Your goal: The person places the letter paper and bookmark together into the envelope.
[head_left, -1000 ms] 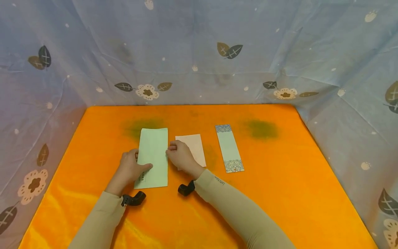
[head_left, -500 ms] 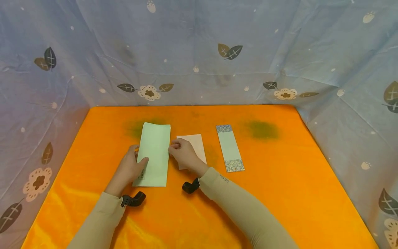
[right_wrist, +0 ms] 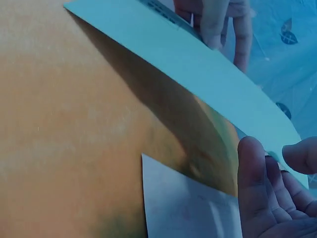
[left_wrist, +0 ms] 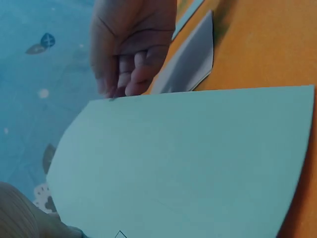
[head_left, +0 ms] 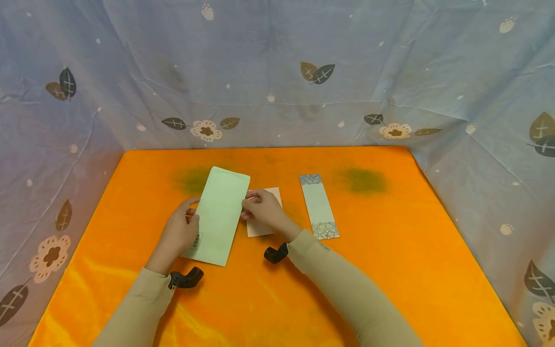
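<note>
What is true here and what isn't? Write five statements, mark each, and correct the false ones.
1. The left hand and the right hand hold the pale green paper by opposite edges. True.
2. The patterned strip lies to the right of the pink card. True.
3. The right hand touches the patterned strip. False: it is at the pale green paper's right edge.
4. The pale green paper lies fully flat. False: a shadowed gap shows between it and the orange cloth.
5. The pale green paper bears a printed mark near its lower left corner. True.
</note>
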`<move>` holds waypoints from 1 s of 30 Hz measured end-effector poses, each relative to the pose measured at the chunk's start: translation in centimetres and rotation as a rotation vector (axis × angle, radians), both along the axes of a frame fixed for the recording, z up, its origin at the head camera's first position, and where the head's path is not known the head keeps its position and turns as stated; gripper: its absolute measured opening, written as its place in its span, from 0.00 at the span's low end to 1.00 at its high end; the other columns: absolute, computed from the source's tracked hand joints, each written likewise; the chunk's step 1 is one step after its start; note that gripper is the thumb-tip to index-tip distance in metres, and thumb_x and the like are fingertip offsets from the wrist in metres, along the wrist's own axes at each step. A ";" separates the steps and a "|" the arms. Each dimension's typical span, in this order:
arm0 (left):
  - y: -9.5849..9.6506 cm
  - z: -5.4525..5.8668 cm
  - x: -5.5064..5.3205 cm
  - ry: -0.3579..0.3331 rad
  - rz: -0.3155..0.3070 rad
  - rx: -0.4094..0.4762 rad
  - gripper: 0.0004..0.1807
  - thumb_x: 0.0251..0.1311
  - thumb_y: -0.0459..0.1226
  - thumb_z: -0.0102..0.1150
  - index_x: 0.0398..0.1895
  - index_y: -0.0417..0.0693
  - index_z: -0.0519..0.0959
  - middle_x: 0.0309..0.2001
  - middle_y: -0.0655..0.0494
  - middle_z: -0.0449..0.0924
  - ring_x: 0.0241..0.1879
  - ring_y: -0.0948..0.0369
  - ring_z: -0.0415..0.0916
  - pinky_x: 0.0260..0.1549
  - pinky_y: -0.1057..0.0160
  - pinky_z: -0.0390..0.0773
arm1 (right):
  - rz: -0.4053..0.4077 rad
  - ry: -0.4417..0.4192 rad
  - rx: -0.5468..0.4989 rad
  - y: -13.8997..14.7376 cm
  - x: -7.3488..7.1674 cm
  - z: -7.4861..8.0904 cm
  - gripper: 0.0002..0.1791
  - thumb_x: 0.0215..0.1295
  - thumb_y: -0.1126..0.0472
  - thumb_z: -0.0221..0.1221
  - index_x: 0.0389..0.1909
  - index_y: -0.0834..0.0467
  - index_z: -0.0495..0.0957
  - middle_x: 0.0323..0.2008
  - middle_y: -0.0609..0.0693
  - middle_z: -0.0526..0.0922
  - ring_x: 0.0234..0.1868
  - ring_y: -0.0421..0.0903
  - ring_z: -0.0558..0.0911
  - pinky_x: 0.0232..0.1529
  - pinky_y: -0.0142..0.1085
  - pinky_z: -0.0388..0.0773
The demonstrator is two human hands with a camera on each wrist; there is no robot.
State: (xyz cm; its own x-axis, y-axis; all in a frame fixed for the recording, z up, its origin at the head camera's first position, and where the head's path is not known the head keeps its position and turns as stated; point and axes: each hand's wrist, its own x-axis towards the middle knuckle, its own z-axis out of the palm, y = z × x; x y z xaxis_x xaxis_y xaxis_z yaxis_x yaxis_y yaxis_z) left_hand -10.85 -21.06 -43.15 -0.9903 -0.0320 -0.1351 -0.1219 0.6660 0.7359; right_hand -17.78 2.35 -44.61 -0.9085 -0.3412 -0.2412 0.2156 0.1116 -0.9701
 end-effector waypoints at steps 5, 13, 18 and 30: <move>0.0 0.0 -0.1 0.032 -0.027 -0.004 0.25 0.75 0.35 0.37 0.73 0.50 0.60 0.51 0.42 0.71 0.37 0.50 0.71 0.32 0.56 0.71 | -0.010 -0.001 -0.019 0.6 -0.3 0.2 0.13 0.69 0.60 0.58 0.47 0.65 0.72 0.35 0.59 0.81 0.33 0.52 0.86 0.39 0.42 0.83; 0.0 0.1 -0.3 0.053 -0.044 -0.029 0.24 0.75 0.33 0.37 0.72 0.47 0.63 0.49 0.41 0.73 0.30 0.52 0.69 0.27 0.57 0.69 | -0.011 0.002 -0.050 1.4 -0.5 0.7 0.12 0.71 0.59 0.56 0.44 0.66 0.73 0.33 0.61 0.83 0.35 0.56 0.85 0.43 0.45 0.82; 0.1 0.0 -0.4 0.048 -0.038 -0.043 0.24 0.75 0.36 0.40 0.72 0.49 0.63 0.51 0.42 0.73 0.37 0.50 0.72 0.32 0.56 0.72 | -0.019 0.013 -0.038 1.4 -0.6 0.6 0.12 0.71 0.59 0.56 0.43 0.66 0.73 0.32 0.60 0.83 0.35 0.56 0.85 0.42 0.43 0.82; 1.5 0.0 -0.5 0.103 -0.063 -0.158 0.48 0.58 0.55 0.64 0.72 0.36 0.57 0.61 0.33 0.63 0.53 0.41 0.65 0.49 0.42 0.71 | -0.056 -0.005 -0.045 0.5 0.0 0.8 0.11 0.71 0.59 0.56 0.44 0.65 0.72 0.33 0.59 0.83 0.37 0.58 0.85 0.42 0.40 0.82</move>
State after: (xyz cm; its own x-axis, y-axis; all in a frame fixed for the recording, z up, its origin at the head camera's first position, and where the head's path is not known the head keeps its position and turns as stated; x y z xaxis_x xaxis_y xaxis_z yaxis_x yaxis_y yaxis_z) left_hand -11.35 -19.57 -43.15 -0.9994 0.0175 -0.0306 -0.0056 0.7784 0.6277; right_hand -17.79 2.88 -43.82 -0.9255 -0.2999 -0.2312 0.2249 0.0558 -0.9728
